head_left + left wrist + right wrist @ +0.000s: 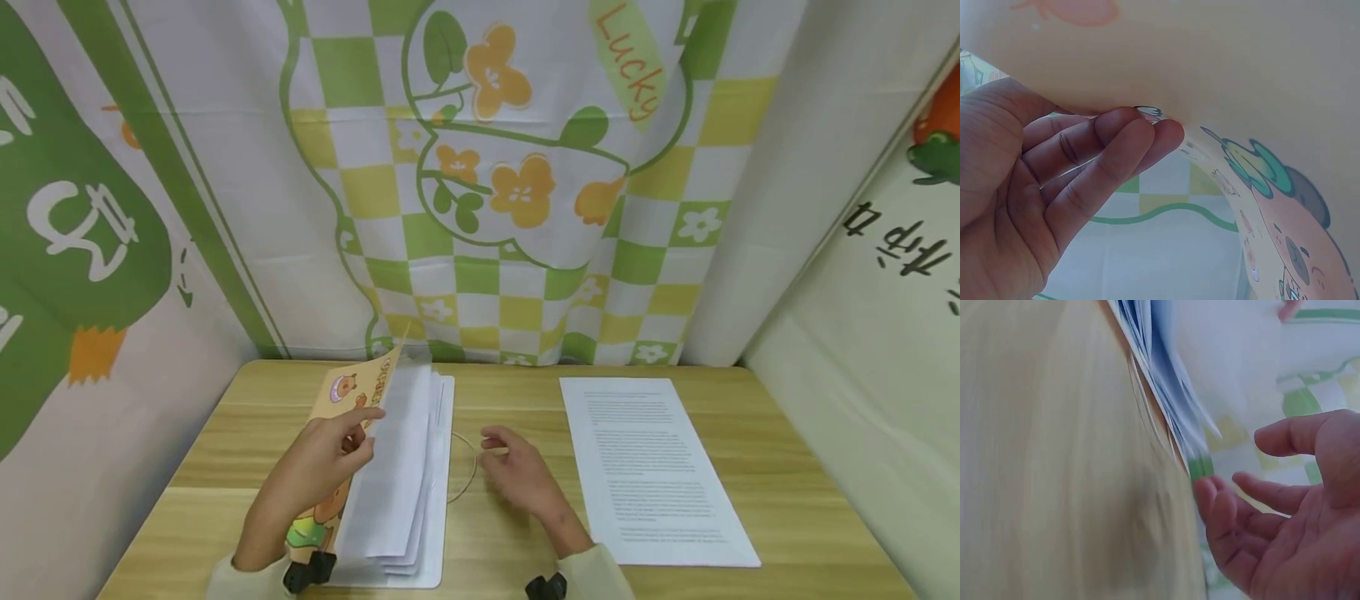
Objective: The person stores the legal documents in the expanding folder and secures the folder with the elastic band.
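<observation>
On the left of the table in the head view lies a document folder with a yellow-orange cartoon cover (345,404), its cover raised and bent to the left. Loose white papers (397,467) are stacked inside. The left hand (326,458) pinches the raised cover; in the left wrist view the fingers (1110,150) meet its curved surface, the thumb partly hidden. A thin cord loop (474,475) sticks out from the folder's right edge. Just right of this loop, the right hand (521,475) hovers with relaxed, spread fingers. Nothing shows between its thumb and fingers in the right wrist view.
A stack of printed sheets (652,475) lies on the right side of the wooden table (510,550). Behind the table hangs a green and yellow checked cloth (495,283), with printed cloth walls on both sides.
</observation>
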`<state>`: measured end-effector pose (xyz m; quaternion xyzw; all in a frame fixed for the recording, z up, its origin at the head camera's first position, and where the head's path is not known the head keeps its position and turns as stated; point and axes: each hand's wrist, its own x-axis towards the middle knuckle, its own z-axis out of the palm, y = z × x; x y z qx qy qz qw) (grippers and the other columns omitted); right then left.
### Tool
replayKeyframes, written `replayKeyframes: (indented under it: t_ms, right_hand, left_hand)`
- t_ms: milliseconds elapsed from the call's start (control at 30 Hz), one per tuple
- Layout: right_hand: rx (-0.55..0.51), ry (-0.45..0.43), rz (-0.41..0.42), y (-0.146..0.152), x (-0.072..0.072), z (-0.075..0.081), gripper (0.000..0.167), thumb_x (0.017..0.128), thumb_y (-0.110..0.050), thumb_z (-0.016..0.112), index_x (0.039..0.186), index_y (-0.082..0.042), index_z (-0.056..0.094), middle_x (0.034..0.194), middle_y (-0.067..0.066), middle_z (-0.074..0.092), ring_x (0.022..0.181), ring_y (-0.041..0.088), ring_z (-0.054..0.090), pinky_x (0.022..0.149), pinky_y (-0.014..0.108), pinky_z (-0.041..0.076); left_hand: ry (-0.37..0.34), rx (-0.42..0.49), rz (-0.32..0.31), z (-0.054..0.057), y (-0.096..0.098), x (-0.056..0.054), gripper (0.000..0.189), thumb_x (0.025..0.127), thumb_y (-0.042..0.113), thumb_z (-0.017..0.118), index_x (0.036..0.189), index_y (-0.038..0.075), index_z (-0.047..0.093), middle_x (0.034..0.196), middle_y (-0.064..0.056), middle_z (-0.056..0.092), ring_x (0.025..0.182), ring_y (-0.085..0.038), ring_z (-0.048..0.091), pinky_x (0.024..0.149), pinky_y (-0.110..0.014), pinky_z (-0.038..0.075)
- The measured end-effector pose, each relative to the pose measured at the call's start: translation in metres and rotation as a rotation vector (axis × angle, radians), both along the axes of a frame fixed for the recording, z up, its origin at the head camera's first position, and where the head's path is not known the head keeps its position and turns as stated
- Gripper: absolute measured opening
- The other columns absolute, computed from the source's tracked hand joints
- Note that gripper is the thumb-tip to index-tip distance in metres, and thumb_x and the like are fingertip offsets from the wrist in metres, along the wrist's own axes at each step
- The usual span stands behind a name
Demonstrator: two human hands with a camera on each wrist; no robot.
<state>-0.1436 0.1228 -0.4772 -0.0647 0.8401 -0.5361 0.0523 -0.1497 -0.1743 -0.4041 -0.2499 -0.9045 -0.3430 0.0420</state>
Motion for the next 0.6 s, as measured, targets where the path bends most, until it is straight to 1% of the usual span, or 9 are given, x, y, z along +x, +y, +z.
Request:
replayKeyframes:
  t_ms: [33,133,200,267,367,433,467,600]
  right_hand:
    - [0.031,0.012,-0.025,0.007,0.001,0.001,0.042,0.1,-0.017,0.061,0.137,0.002,0.059,0.125,0.018,0.066,0.1,0.027,0.067,0.08,0.042,0.054]
    - [0.09,0.015,-0.086,0.03,0.005,0.006,0.044,0.099,-0.018,0.062,0.139,0.001,0.059,0.128,0.018,0.065,0.105,0.028,0.066,0.085,0.045,0.054]
    - [0.147,0.02,-0.116,0.047,0.008,0.008,0.045,0.099,-0.017,0.063,0.14,0.002,0.057,0.132,0.02,0.061,0.111,0.032,0.063,0.089,0.049,0.053]
    - [0.217,0.021,-0.133,0.063,0.011,0.01,0.049,0.099,-0.017,0.063,0.142,0.003,0.055,0.139,0.023,0.055,0.12,0.038,0.057,0.096,0.054,0.048]
    - [0.334,0.009,-0.144,0.087,0.015,0.011,0.055,0.098,-0.019,0.064,0.145,0.006,0.05,0.146,0.03,0.045,0.132,0.05,0.044,0.104,0.063,0.039]
    - [0.394,-0.014,-0.138,0.101,0.016,0.011,0.059,0.099,-0.023,0.064,0.147,0.008,0.048,0.149,0.033,0.041,0.137,0.054,0.037,0.106,0.066,0.035]
    - [0.421,-0.029,-0.137,0.108,0.017,0.011,0.062,0.099,-0.025,0.065,0.147,0.008,0.047,0.149,0.033,0.04,0.138,0.055,0.035,0.107,0.067,0.034]
    - [0.517,-0.061,-0.145,0.133,0.018,0.009,0.07,0.097,-0.033,0.068,0.147,0.011,0.044,0.148,0.036,0.04,0.136,0.058,0.035,0.106,0.068,0.033]
  left_hand:
    - [0.0,0.001,0.0,0.0,0.0,0.0,0.035,0.095,0.001,0.066,0.13,0.002,0.067,0.074,0.014,0.058,0.061,-0.002,0.052,0.056,-0.025,0.047]
    - [0.001,0.0,0.001,0.0,0.0,-0.001,0.035,0.095,0.001,0.066,0.13,0.002,0.067,0.074,0.014,0.058,0.061,-0.002,0.053,0.056,-0.025,0.048]
    - [0.003,-0.001,-0.003,0.0,0.0,-0.001,0.035,0.095,0.001,0.066,0.13,0.001,0.067,0.074,0.014,0.058,0.061,-0.002,0.053,0.056,-0.025,0.048]
    - [0.005,0.0,-0.009,0.0,0.0,-0.001,0.036,0.095,0.001,0.066,0.13,0.001,0.067,0.074,0.014,0.058,0.061,-0.002,0.053,0.056,-0.025,0.048]
    - [0.01,0.001,-0.017,0.0,0.0,-0.001,0.036,0.094,0.001,0.066,0.13,0.001,0.067,0.074,0.014,0.057,0.061,-0.002,0.052,0.055,-0.025,0.047]
    - [0.012,0.001,-0.021,0.0,0.0,-0.001,0.035,0.094,0.001,0.066,0.13,0.002,0.067,0.074,0.014,0.057,0.061,-0.002,0.051,0.055,-0.025,0.047]
    - [0.015,-0.001,-0.021,0.0,0.0,-0.002,0.035,0.094,0.001,0.066,0.129,0.001,0.067,0.074,0.014,0.057,0.06,-0.002,0.051,0.055,-0.025,0.047]
    - [0.025,-0.005,-0.02,0.001,0.0,-0.002,0.035,0.094,0.001,0.066,0.129,0.001,0.068,0.072,0.014,0.056,0.058,-0.001,0.048,0.053,-0.024,0.044]
